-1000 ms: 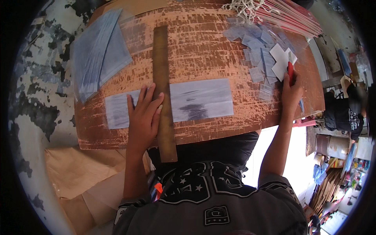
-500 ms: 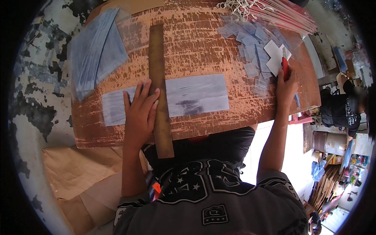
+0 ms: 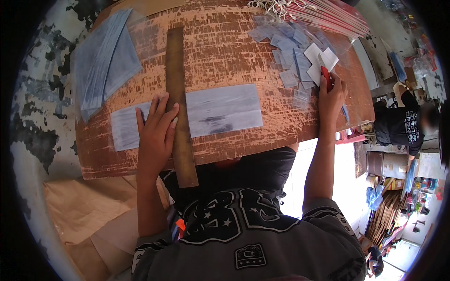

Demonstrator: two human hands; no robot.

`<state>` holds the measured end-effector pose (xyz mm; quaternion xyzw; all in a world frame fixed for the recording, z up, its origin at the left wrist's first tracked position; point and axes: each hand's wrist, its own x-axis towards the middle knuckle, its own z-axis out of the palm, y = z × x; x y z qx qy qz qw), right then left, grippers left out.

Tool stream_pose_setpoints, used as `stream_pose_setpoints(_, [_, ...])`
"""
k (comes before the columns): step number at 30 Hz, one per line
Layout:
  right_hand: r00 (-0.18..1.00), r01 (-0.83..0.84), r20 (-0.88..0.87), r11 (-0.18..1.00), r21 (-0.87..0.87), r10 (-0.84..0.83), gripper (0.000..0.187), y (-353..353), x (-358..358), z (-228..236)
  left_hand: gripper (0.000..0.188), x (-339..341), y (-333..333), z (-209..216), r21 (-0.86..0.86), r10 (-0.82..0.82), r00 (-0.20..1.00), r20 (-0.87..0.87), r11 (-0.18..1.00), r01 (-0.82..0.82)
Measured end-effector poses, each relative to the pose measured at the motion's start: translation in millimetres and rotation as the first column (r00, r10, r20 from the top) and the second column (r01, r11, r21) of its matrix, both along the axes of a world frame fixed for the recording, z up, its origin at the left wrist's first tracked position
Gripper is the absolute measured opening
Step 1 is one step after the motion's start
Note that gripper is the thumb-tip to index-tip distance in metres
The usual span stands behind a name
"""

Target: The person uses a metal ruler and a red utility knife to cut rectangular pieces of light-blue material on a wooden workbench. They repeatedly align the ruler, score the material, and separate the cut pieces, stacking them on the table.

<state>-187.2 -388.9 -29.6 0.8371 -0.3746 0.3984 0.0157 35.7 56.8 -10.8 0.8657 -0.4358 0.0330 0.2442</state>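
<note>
My left hand (image 3: pixel 158 129) lies flat with its fingers stretched out. It covers part of a pale bluish strip of plastic film (image 3: pixel 225 110) and its right side is against a long brown straightedge (image 3: pixel 176 70). The straightedge crosses the strip and runs past the table's near edge. At the right, my right hand (image 3: pixel 332 96) is closed around a red-handled utility knife (image 3: pixel 326 77), whose blade points away over white folded pieces (image 3: pixel 313 70). Beside these lies a loose heap of small clear plastic pieces (image 3: pixel 286 44).
The worn, scored brown table (image 3: pixel 220 61) carries a stack of larger plastic sheets (image 3: pixel 105 65) at far left. A bundle of red sticks with white strings (image 3: pixel 323 18) lies at far right. Brown paper (image 3: pixel 84 206) is at lower left. Another person (image 3: pixel 398 124) is off to the right.
My right hand has turned slightly, with the knife tilting left over the white pieces. The whole view has shifted a little; my left hand and the straightedge keep their places on the strip.
</note>
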Motion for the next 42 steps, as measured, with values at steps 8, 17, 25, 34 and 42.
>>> stream_pose_setpoints(8, [0.996, 0.006, 0.093, 1.0, 0.021, -0.008, 0.028, 8, -3, 18, 0.037, 0, 0, 3, 0.034, 0.005, 1.0, -0.024, 0.999, -0.004])
stream_pose_setpoints(17, [0.977, -0.039, 0.214, 0.991, 0.128, 0.011, 0.022, 27, 3, 37, 0.036, 0, 0, 1, 0.019, 0.004, 1.0, -0.026, 1.0, -0.004])
stream_pose_setpoints(25, [0.646, -0.762, 0.763, -0.031, 0.646, 0.032, 0.041, 105, 15, 73, 0.036, 1, 3, -1, 0.029, -0.003, 1.0, -0.009, 1.0, 0.003])
stream_pose_setpoints(34, [0.623, -0.718, 0.78, -0.351, 0.601, 0.059, 0.051, 117, 29, 69, 0.037, 2, 3, -2, 0.02, -0.013, 1.0, -0.001, 1.0, 0.013])
stream_pose_setpoints(42, [0.635, -0.682, 0.772, -0.451, 0.576, 0.026, 0.047, 107, 35, 61, 0.036, 1, 2, -2, 0.0, -0.004, 1.0, -0.006, 1.0, 0.004])
